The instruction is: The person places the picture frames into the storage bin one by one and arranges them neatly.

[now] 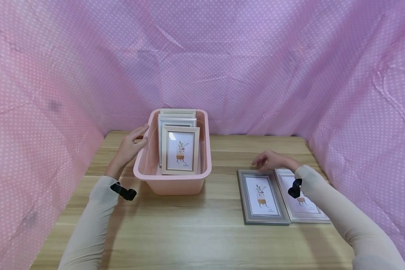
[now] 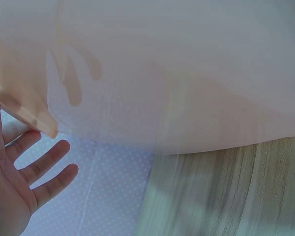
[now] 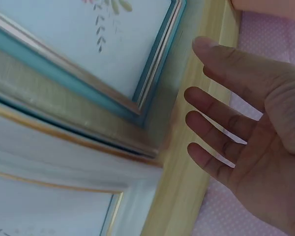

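My left hand (image 1: pixel 128 148) is at the left rim of a pink plastic bin (image 1: pixel 175 185), its fingers mostly straight and touching the edge. In the left wrist view, the fingers (image 2: pixel 51 169) spread beside the bin's outer wall (image 2: pixel 187 108); the thumb is hidden. Just above the far edge of a grey picture frame (image 1: pixel 264 221) hovers my right hand (image 1: pixel 273 160), fingers loosely bent and holding nothing. The right wrist view shows a gap between that hand (image 3: pixel 250 128) and the grey frame (image 3: pixel 78 88). Right of it, partly under my forearm, lies a white picture frame (image 1: pixel 310 217).
Inside the bin, several picture frames stand upright, one behind another; a cream frame (image 1: pixel 164 150) with a potted-plant picture is in front. The wooden table (image 1: pixel 189 232) extends around the bin. Pink dotted cloth (image 1: pixel 222 67) hangs behind and along both sides.
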{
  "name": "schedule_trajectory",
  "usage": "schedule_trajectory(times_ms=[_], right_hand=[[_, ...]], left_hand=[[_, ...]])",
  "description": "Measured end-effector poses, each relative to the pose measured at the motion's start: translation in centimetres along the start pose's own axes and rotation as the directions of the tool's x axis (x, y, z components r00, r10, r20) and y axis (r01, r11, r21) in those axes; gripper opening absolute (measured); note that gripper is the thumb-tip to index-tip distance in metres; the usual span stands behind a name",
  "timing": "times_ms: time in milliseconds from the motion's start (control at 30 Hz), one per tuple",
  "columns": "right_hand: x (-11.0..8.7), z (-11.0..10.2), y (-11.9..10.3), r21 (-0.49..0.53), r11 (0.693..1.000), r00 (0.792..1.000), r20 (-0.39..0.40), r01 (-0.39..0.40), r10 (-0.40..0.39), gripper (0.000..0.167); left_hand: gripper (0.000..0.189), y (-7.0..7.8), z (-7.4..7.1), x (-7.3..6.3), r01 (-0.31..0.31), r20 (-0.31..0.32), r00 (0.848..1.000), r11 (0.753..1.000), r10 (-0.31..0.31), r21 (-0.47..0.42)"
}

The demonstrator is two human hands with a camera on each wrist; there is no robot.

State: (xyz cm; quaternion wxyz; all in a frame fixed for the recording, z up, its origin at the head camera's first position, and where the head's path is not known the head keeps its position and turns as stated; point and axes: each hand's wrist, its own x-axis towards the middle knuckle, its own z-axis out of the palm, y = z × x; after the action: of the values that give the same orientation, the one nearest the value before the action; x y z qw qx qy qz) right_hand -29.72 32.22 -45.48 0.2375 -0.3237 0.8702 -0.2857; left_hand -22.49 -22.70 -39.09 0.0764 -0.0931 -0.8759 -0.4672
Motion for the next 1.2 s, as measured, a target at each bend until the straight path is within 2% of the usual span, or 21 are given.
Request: schedule_trajectory(times_ms=[133, 267, 333, 500, 600, 867, 1200], right_hand=[[-0.5, -0.1, 1.1, 0.034, 0.999, 1.0, 0.022, -0.007, 0.006, 0.034], [-1.0, -0.2, 2.0, 0.071, 0.997, 1.0, 0.024, -0.01, 0.009, 0.036], [-1.2, -0.1, 2.3, 0.08, 0.996, 0.999, 0.026, -0.029, 0.027, 0.038], [-1.8, 0.3, 3.1, 0.084, 0.993, 0.997, 0.022, -0.08, 0.079, 0.041], [-2.1, 0.7, 3.6, 0.079, 0.994, 0.997, 0.009, -0.073, 0.073, 0.04], [-2.3, 1.8, 4.1, 0.115, 0.991, 0.997, -0.045, -0.063, 0.069, 0.032], [-2.2, 2.4, 4.2, 0.144, 0.99, 0.993, -0.112, -0.009, 0.025, 0.027]], left_hand=[[0.053, 1.1, -0.2, -0.4, -0.01, 0.008, 1.0, 1.0, 0.01, 0.008], [0.052, 1.0, -0.3, -0.3, -0.008, 0.002, 1.0, 1.0, 0.008, 0.01], [0.053, 0.4, -0.2, 0.0, -0.002, -0.002, 1.0, 1.0, 0.002, 0.005], [0.054, -2.4, 0.2, 0.9, 0.019, -0.006, 1.0, 1.0, -0.019, 0.009], [0.054, -3.3, 0.2, 1.1, 0.023, -0.008, 1.0, 1.0, -0.023, 0.016], [0.054, -3.8, 0.3, 1.0, 0.021, -0.012, 1.0, 1.0, -0.021, 0.023], [0.054, -3.8, 0.3, 1.1, 0.023, -0.016, 1.0, 0.999, -0.023, 0.031]])
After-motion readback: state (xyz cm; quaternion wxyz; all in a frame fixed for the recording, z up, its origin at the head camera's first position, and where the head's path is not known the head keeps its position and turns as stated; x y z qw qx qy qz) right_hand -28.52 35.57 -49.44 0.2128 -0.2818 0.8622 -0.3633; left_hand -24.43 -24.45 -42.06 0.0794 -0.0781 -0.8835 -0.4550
